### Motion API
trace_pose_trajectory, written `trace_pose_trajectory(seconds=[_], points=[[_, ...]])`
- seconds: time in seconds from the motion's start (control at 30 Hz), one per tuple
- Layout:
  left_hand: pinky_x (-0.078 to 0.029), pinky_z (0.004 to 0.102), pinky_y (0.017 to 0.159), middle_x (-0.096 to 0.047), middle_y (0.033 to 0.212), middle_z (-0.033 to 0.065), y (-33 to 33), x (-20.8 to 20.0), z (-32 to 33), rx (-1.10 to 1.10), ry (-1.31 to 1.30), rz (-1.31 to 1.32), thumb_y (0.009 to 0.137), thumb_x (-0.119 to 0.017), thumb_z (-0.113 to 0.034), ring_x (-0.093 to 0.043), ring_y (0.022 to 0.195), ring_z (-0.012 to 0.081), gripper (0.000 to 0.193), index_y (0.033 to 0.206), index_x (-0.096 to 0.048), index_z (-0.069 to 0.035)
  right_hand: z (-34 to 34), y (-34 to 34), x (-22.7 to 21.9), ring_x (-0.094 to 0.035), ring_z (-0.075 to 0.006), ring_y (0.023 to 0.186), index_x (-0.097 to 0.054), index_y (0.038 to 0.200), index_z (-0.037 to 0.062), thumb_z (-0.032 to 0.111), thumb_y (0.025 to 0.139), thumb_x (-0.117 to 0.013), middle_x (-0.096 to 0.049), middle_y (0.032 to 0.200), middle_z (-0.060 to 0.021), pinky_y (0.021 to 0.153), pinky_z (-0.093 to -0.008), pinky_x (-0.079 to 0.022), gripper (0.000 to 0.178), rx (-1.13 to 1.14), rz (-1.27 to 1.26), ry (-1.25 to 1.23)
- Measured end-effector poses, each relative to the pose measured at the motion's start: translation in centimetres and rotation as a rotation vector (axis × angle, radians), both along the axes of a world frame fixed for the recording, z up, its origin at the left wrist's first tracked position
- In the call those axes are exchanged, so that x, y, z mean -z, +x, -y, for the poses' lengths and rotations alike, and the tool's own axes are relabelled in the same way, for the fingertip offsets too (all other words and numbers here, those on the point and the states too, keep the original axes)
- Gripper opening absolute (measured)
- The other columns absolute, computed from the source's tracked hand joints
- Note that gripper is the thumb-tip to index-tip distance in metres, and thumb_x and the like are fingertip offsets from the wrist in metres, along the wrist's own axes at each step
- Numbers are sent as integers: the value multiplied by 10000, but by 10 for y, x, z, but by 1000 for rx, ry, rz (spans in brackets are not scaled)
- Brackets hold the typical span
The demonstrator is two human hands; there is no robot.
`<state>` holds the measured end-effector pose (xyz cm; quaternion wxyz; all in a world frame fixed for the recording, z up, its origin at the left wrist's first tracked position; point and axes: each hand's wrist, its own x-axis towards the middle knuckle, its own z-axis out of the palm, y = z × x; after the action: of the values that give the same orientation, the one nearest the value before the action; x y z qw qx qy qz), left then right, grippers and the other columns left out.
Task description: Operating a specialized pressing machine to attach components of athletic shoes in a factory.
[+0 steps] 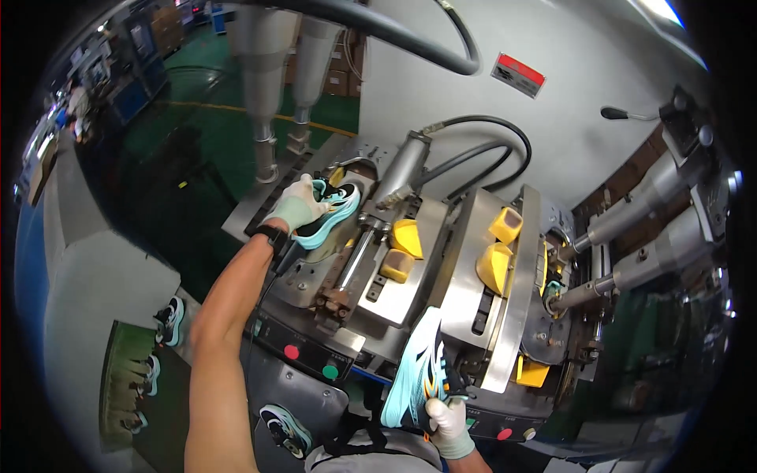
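My left hand (298, 203), in a pale glove, is closed around the collar of a black-and-white sneaker (341, 211) with a turquoise sole. That sneaker sits on the left station of a metal press machine (303, 285), under the raised cylinders. Low in front of the machine, my right hand (449, 426), also gloved, grips a second sneaker (415, 370) near its heel end. Its pale turquoise sole is turned toward me and its toe points up and away. Part of its dark upper shows along the right side.
Yellow pads (406, 238) stand on the machine's middle plates, beside a metal cylinder (406, 165) with black hoses. More cylinders (631, 221) crowd the right station, where another shoe is partly hidden. Red (292, 351) and green (330, 371) buttons line the front. Another sneaker (285, 430) lies below; several sit at left.
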<state>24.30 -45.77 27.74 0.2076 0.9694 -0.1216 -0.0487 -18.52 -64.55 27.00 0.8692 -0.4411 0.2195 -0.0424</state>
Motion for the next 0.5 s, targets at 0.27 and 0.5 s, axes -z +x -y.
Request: trace_pose_trajectory(seconds=[0.27, 0.5], points=[[-521, 390, 821, -658, 1021, 211, -206, -24, -153, -103, -647, 215, 776, -763, -141, -672, 939, 338, 522, 1192, -501, 37, -53, 162, -12, -609, -178, 1104, -449, 1397, 31, 164, 860, -736, -602, 1249, -80, 969, -329, -491, 624, -179, 117, 49], [-502, 394, 884, -641, 1089, 222, -396, 77, -255, -679, -583, 72, 749, -725, -67, -653, 982, 320, 619, 1290, -459, 73, -96, 419, 83, -679, -216, 830, -666, 975, 102, 160, 879, -677, -688, 908, -83, 755, -343, -544, 112, -25, -254, -488]])
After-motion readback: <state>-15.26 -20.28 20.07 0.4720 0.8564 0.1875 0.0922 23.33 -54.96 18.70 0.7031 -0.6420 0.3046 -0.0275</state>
